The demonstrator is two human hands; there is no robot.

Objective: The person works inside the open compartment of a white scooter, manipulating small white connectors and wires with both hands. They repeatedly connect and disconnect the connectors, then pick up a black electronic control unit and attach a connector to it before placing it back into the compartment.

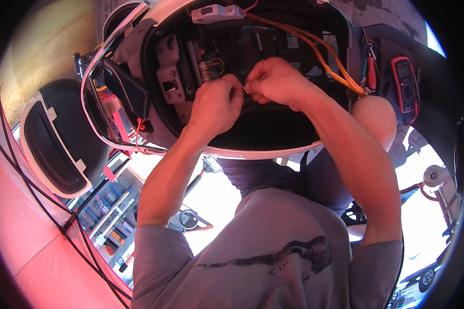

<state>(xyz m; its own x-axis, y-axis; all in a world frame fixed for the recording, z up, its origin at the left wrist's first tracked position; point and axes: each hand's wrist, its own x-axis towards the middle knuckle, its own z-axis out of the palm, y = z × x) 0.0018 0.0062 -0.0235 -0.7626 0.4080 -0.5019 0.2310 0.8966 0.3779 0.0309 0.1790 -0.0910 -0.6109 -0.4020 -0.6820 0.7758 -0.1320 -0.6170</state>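
Observation:
I hold a small thin wire end [245, 88] between the pinched fingers of my left hand [216, 103] and my right hand [273, 82], over the dark open compartment [263, 134] of a white-rimmed vehicle body. Beside my left hand is a grey bracket [170, 87] with holes, along with a metal cylindrical part [207, 70] with thin wires. Thick orange cables [335, 72] run down the compartment's right side. A white switch box [216, 13] with a red wire sits at the top rim. The exact piece at my fingertips is too small to make out.
A red multimeter [403, 85] and red-handled tools [371, 72] rest at the right. A black-and-white padded cover [56, 139] lies at the left. Black cables [15, 167] hang across pink fabric [20, 232]. My bent knee [376, 118] is beside the compartment's right edge.

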